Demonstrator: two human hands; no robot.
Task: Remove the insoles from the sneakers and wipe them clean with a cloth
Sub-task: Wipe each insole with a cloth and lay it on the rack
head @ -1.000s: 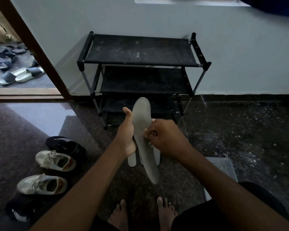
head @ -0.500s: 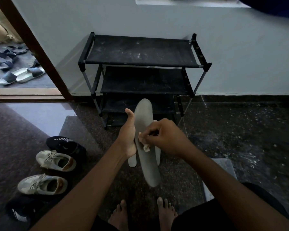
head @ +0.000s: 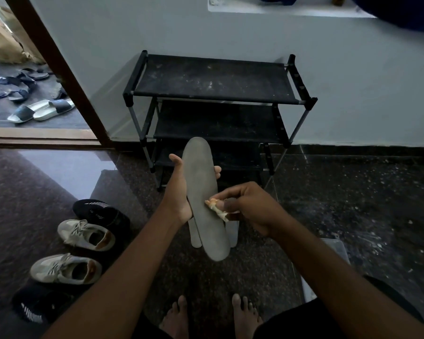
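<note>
Head view only, so one pass. Left hand wraps the grey insole from behind at mid-length, thumb up along one edge, fingertips showing past the other. I read that as a brace, keeping the face turned up so it can be rubbed. Right hand pinches a small bunched cloth between thumb and fingers and presses it on the insole's lower half, near its right edge. Spare insoles sit behind the front one in the same left hand with their ends poking out below; I can't count them. All are held in the air in front of the shoe rack. Pale sneakers lie on the floor to the left, well apart, with black shoes beside them. The insole's top end overlaps the rack's lower shelf, depth unclear; its bottom end hangs free above the bare feet. A pale plastic container lies under the right forearm, so I judge there is open room for downward strokes and less out to the right.
</note>
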